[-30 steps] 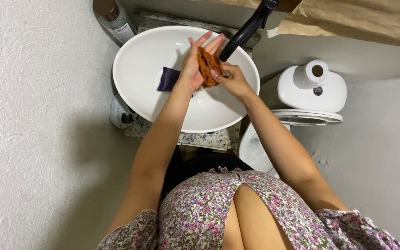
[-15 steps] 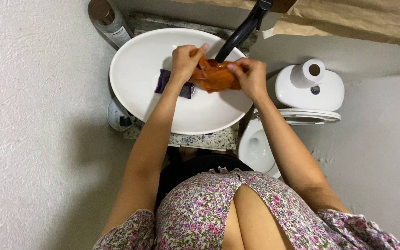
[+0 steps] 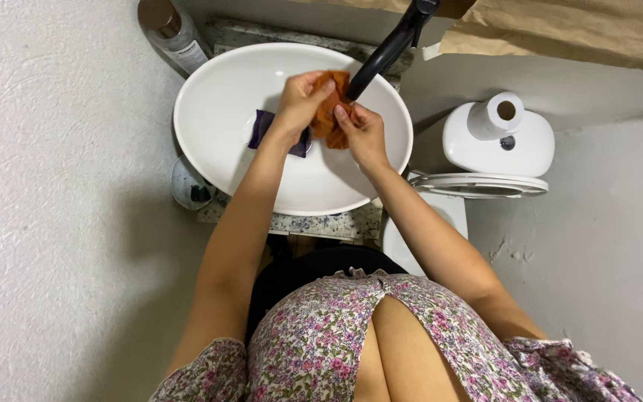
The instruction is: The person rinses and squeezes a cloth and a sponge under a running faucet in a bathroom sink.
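A clear plastic bottle with a brown round cap (image 3: 169, 30) stands at the far left, just beside the rim of the white oval basin (image 3: 202, 160). A pale label with dark print (image 3: 193, 53) wraps its side. No other package, sign or screen shows; the print is too small to make out.

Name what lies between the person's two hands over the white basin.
In the head view, a bunched orange cloth sits between the left hand and right hand, gripped by both.
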